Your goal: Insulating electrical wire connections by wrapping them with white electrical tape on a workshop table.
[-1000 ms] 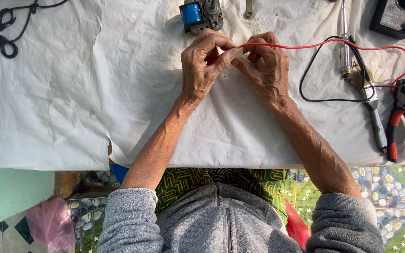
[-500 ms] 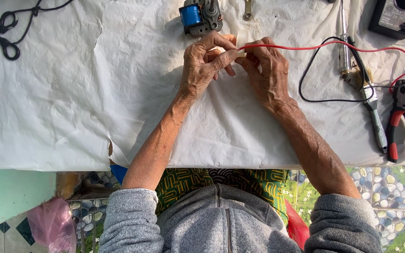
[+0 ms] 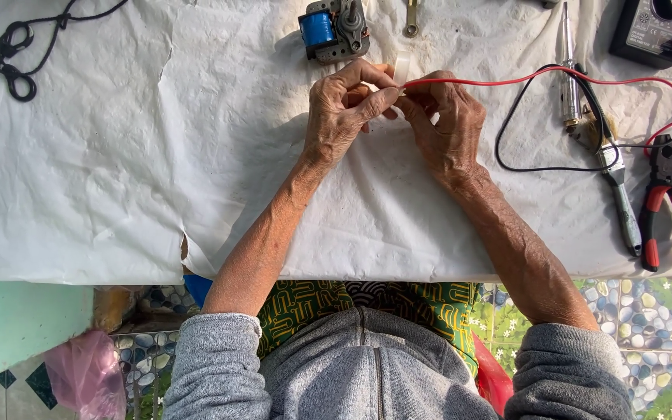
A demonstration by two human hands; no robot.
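My left hand (image 3: 344,117) and my right hand (image 3: 449,124) meet over the white sheet (image 3: 157,171) on the table. Both pinch the end of a red wire (image 3: 538,75) that runs off to the right. A small pale, translucent piece (image 3: 401,68) sticks up between the fingertips; I cannot tell what it is. Just beyond the hands lies a small motor with a blue coil (image 3: 332,29).
A black cord (image 3: 17,66) lies coiled at the far left. To the right are a soldering iron (image 3: 569,70), a black wire loop (image 3: 530,140), a grey-handled tool (image 3: 624,210), red-handled pliers (image 3: 666,206) and a black meter (image 3: 651,27). A pink bag (image 3: 87,373) sits on the floor.
The hands stay in place; the fingers have shifted slightly on the wire's end, and the pale piece now shows above the fingertips.
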